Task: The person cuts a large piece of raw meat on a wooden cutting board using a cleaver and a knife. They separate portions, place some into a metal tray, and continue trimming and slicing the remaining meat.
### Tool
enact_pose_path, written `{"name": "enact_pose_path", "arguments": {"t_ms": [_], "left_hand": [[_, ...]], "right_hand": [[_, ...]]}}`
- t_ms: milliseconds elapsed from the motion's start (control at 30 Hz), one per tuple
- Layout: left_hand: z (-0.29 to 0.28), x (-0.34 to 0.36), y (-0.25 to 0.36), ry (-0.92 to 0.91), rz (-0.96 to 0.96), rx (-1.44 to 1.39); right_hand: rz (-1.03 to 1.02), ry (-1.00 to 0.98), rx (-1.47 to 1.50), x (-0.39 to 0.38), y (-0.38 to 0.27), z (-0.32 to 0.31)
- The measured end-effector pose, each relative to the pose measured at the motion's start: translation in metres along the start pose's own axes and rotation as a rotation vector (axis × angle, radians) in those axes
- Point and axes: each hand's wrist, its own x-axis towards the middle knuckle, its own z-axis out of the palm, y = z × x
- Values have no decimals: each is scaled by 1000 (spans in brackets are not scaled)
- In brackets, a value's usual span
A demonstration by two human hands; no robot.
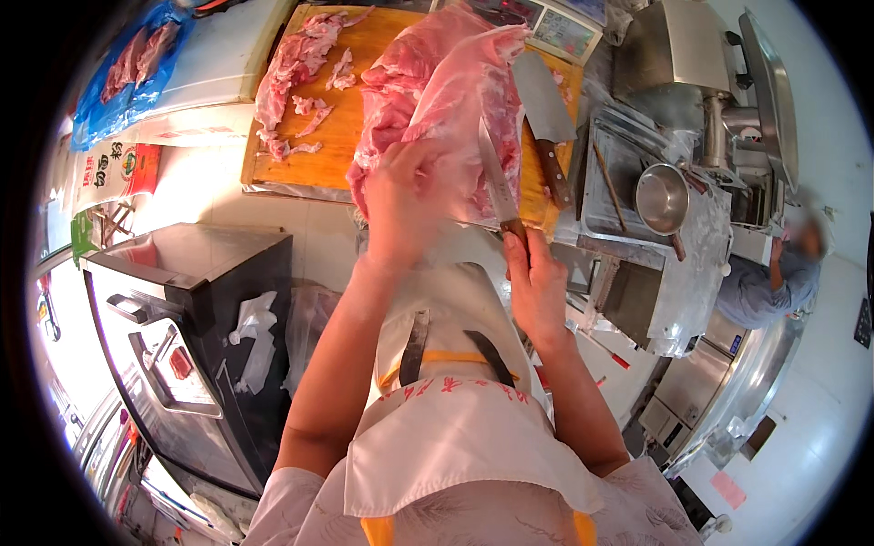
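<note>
Meat (442, 100) under left hand (402, 205), finger-spread unclear; knife (498, 187) gripped in right hand (535, 282).
Risk: nicked left hand, from slick meat.

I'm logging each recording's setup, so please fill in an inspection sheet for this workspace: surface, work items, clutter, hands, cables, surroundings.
Surface: wooden cutting board, with meat scraps on its left part.
Work items: large slab of meat; knife, blade over the slab; cleaver at the slab's right.
Clutter: metal pot and thin stick off to the right.
Hands: left hand at the slab's near part, fingers blurred; right hand grips the knife handle.
Cables: nothing seen clearly.
Surroundings: dark-sided cabinet at left; another person at right.
</note>
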Motion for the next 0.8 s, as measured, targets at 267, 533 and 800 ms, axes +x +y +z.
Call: {"name": "enact_pose_path", "arguments": {"t_ms": [267,533,800], "left_hand": [[15,7,1,-80,75,150],[6,3,-2,-92,-321,-174],[5,3,-4,-60,-311,-236]], "right_hand": [[-33,28,-24,-1,-2,1],[-56,42,-47,-12,0,0],[-186,30,-56,-8,-24,13]]}}
